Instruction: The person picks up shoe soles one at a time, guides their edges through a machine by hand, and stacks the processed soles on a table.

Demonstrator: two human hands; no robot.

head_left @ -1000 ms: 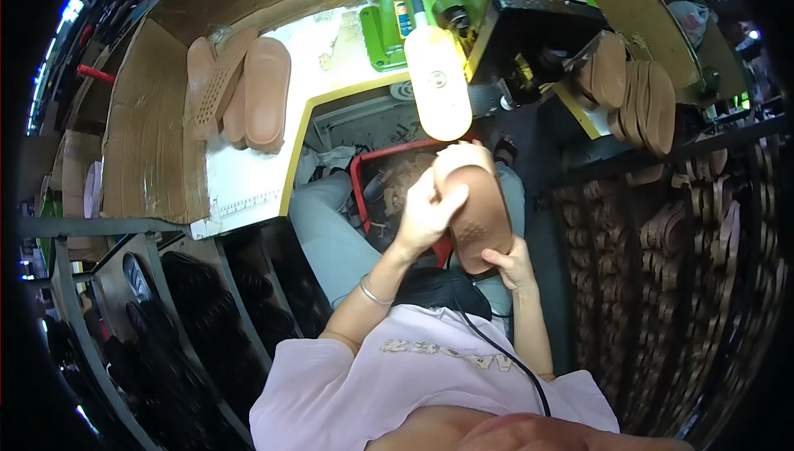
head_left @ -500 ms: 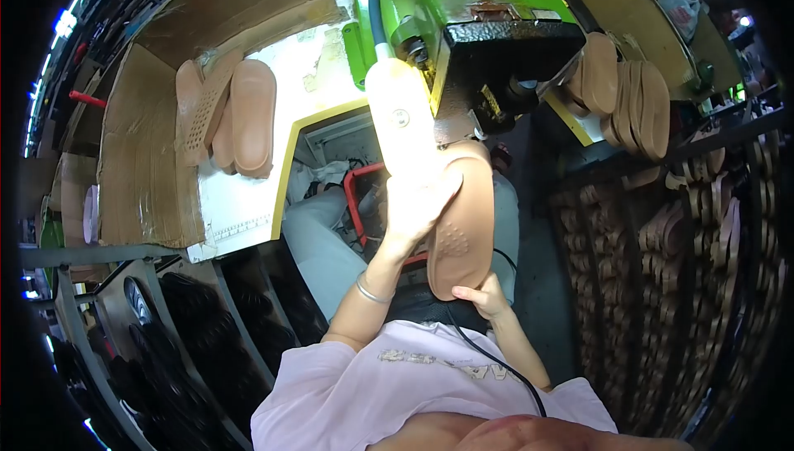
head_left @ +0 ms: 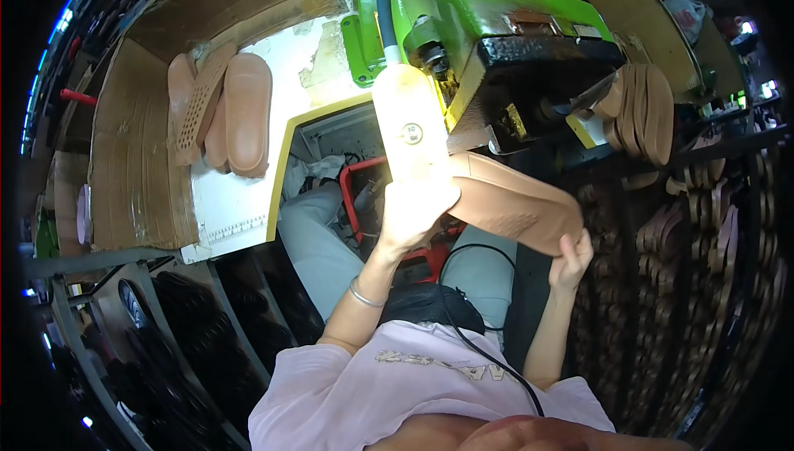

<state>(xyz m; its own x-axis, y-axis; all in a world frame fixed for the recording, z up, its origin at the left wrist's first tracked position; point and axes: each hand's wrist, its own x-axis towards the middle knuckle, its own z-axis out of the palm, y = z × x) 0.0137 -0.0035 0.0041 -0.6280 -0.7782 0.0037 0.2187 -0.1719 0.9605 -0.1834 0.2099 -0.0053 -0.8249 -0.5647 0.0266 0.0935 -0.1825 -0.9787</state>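
Observation:
A tan shoe sole (head_left: 517, 207) is held between both hands, tilted with one end to the lower right and a dotted patch on its face. My left hand (head_left: 416, 211) grips its upper left end, just below the bright lamp (head_left: 411, 120); glare hides part of those fingers. At the lower right end, my right hand (head_left: 571, 261) pinches the edge between thumb and fingers. The sole's upper left part lies just below the green and black machine (head_left: 538, 79). Whether they touch, I cannot tell.
Several tan soles (head_left: 247, 112) lie on the white table (head_left: 236, 203) beside a cardboard box (head_left: 136, 153). More soles (head_left: 649, 112) stand at the right. A red-rimmed container (head_left: 351, 203) sits between the knees. Racks of soles (head_left: 678, 286) and dark footwear (head_left: 203, 319) flank the person.
The sole has swung from nearly upright to a slant, its lower end moving right and up with my right hand. My left hand has moved from the sole's side toward its upper end.

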